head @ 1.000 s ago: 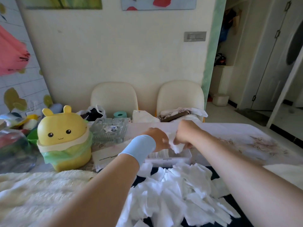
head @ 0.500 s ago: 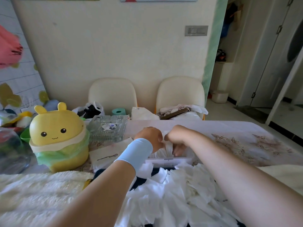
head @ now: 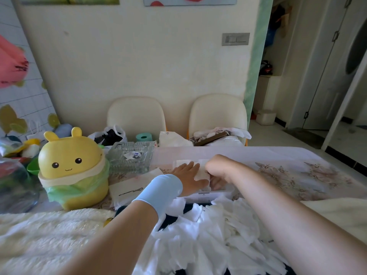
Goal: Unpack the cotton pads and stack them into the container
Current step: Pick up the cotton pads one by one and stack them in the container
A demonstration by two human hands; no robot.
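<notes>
Left hand (head: 187, 174) flat on pads (head: 201, 172) in the crosswise container (head: 206, 196); right hand (head: 217, 170) pinches them.

I log this site as a home, dining corner: cream chairs (head: 137, 116) against the wall, bench (head: 297, 159) under floral cloth, light switch (head: 235, 39), paintings (head: 188, 0), yellow cartoon-faced bin (head: 69, 155), doorway (head: 278, 86) onto a storage nook.

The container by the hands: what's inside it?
White cotton pads show inside the container, with the flat left hand pressing on them. The right hand curls over the rest, so how full it is cannot be seen.
</notes>
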